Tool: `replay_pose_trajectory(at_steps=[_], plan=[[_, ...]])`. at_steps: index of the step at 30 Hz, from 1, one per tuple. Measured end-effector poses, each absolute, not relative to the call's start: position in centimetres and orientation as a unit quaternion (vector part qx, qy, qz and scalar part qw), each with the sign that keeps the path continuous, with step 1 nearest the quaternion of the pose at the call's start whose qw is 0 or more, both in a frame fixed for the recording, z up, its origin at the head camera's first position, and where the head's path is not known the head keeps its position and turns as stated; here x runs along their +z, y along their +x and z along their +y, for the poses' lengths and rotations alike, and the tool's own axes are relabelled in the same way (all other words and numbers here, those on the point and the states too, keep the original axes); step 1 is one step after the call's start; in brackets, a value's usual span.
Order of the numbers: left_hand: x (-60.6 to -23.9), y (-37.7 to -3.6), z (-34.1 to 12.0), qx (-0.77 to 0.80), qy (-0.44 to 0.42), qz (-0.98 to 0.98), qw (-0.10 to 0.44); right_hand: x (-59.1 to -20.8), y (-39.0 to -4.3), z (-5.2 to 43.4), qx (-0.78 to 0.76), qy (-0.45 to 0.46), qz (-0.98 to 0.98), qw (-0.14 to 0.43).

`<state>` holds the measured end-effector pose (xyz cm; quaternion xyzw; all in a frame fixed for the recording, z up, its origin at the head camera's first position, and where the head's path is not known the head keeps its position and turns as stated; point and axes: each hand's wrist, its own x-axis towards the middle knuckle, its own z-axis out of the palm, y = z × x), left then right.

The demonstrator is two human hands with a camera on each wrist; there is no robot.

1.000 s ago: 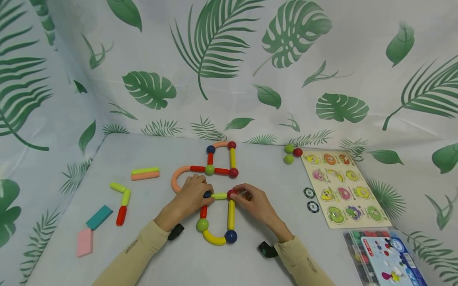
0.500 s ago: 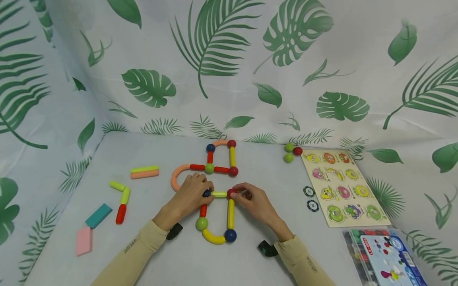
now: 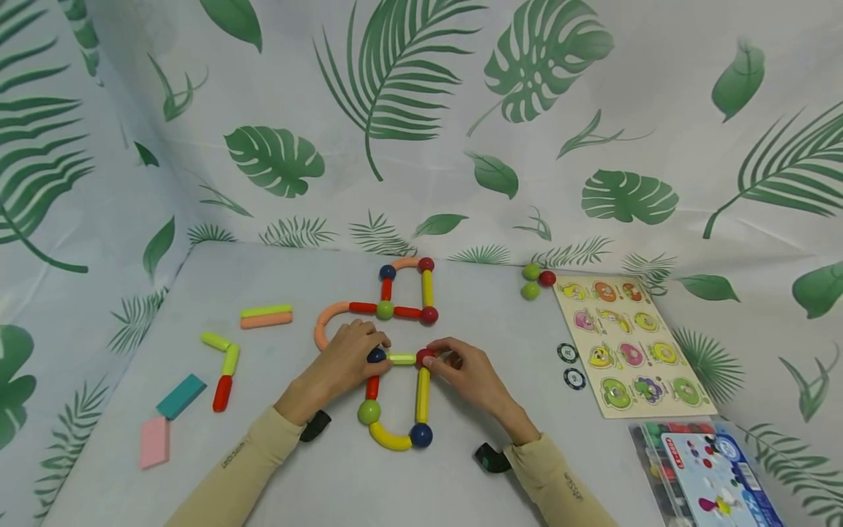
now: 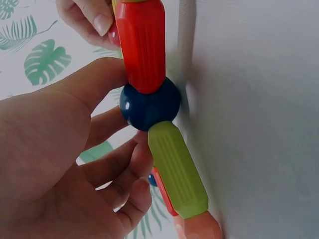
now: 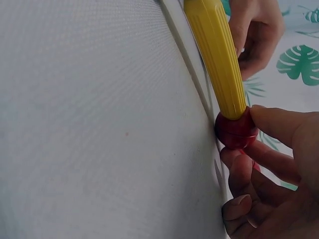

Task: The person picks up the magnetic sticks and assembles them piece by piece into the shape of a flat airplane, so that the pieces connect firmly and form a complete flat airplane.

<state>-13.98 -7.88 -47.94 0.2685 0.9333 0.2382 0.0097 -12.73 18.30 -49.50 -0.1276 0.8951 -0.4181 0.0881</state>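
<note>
Sleeves: two beige sleeves [image 3: 250,457] come in from the near edge of the table [image 3: 329,490], each with a dark strap at the wrist.
Near loop: a green ball [image 3: 369,412], a curved yellow piece [image 3: 390,439] and a blue ball [image 3: 421,435] close the bottom of the figure, nearest the person.
Left hand: the left hand [image 3: 345,360] pinches the dark blue ball [image 3: 376,356] between thumb and fingers; in the wrist view a red stick [image 4: 141,45] and a lime stick [image 4: 178,169] both sit on that ball.
Right hand: the right hand [image 3: 467,375] grasps the red ball [image 3: 424,357] with thumb and fingertips; a yellow stick [image 3: 422,395] runs from it toward the blue ball.
Link: the lime stick lies between the two pinched balls.
Risk: likely a sideways tug from either hand would pull a stick off its ball, or drag the near loop out of shape, since the joints look held only end to end.
Farther: an upper square of sticks and balls [image 3: 407,293] with a peach arc [image 3: 326,326]; spare sticks [image 3: 265,316] left; a peg puzzle board [image 3: 628,344] right.
</note>
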Motion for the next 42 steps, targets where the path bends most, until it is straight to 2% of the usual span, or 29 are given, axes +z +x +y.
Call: replay_pose_trajectory(at_steps=[21,26,30,33,39,42], plan=[[-48.2,-13.9,-9.5,0.260,0.259,0.930,0.014,-49.3,-12.5,18.1,-0.415,-0.117,0.897,0.102],[-48.3,-14.0,-10.4,0.287,0.249,0.925,-0.005,-49.4,-12.5,18.1,-0.417,-0.117,0.896,0.102],[-48.3,-14.1,-12.7,0.310,0.210,0.927,-0.020,-49.4,-12.5,18.2,-0.420,-0.118,0.894,0.103],[-48.0,-14.2,-15.4,0.317,0.170,0.932,-0.048,-49.4,-12.5,18.2,-0.420,-0.118,0.894,0.104],[-48.5,-14.4,-21.2,0.273,0.127,0.937,-0.179,-49.4,-12.4,18.7,-0.413,-0.114,0.898,0.094],[-49.0,-14.1,-22.9,0.253,0.110,0.940,-0.201,-49.5,-12.4,19.0,-0.412,-0.112,0.900,0.090]])
